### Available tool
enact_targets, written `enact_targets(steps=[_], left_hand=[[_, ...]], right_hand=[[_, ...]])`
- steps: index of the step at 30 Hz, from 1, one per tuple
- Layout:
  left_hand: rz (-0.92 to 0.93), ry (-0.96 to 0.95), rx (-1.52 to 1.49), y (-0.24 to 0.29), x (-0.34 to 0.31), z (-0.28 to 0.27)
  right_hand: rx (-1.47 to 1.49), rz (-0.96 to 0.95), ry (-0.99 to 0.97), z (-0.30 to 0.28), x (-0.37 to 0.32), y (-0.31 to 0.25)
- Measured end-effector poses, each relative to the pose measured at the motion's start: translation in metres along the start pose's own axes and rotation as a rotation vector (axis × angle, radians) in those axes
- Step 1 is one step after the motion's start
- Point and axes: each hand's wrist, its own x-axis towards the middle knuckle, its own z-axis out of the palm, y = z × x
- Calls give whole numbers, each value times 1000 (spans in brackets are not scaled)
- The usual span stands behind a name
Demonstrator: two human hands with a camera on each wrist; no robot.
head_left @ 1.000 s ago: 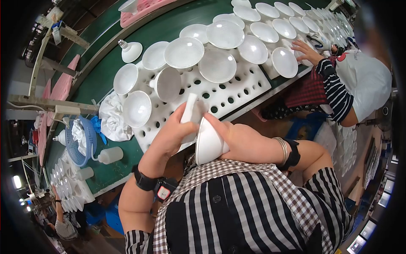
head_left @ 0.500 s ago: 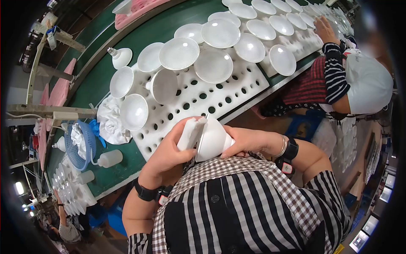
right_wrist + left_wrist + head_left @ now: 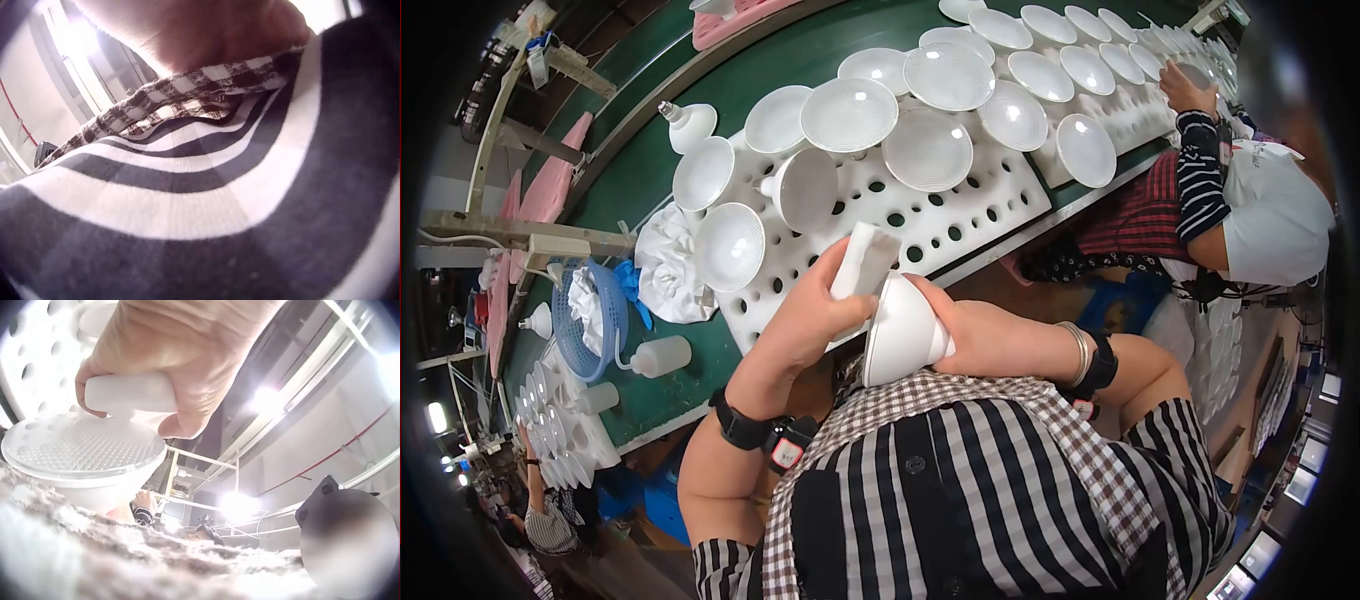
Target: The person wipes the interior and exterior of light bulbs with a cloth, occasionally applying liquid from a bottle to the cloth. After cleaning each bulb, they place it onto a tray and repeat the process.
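Close to the checked apron, the right hand (image 3: 975,335) grips a white cone-shaped lamp (image 3: 900,335) by its body, with the flat face turned to the left. The left hand (image 3: 810,305) pinches a white block (image 3: 865,262) between thumb and fingers, just beside the lamp's rim. In the left wrist view the left hand (image 3: 178,359) holds the block (image 3: 131,394) at the edge of the dimpled lamp face (image 3: 87,447). The right wrist view shows part of the right hand (image 3: 206,28) above the apron; the lamp is hidden there.
A white foam board (image 3: 920,232) with round holes carries several lamps, one tilted on its side (image 3: 805,190). Left of it are a white cloth (image 3: 670,268), a blue basket (image 3: 590,335) and a bottle (image 3: 662,356). Another person (image 3: 1240,200) works at the right.
The block first dropped lower beside the lamp, then rose again to the lamp's upper rim. The lamp turned slightly in the right hand. The neighbouring person's hand moved farther along the table.
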Motion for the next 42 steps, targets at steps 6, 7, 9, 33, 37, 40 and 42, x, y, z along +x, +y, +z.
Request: enact_targets(steps=[6,7,9,33,37,40,42], left_hand=[[83,-68,96,-2,-19,-1],[77,-70,88,-1,-23,1],[68,9,14,-8,-29,5],[940,-143,1547,-39,-51,-21],[925,-38,1483,-43,-53,-20],[965,97,1446,-31,-39,-6],[915,164,1471,-23,-22,5]], right_hand=[[-92,-42,66,-3,-7,-4],[-98,-47,80,-3,-8,-3],[-82,-36,83,-4,-7,-3],[-2,108,1,-8,20,31],[-38,-13,91,-4,26,35],[-105,133,16,-9,23,7],[-175,94,34,-5,23,9]])
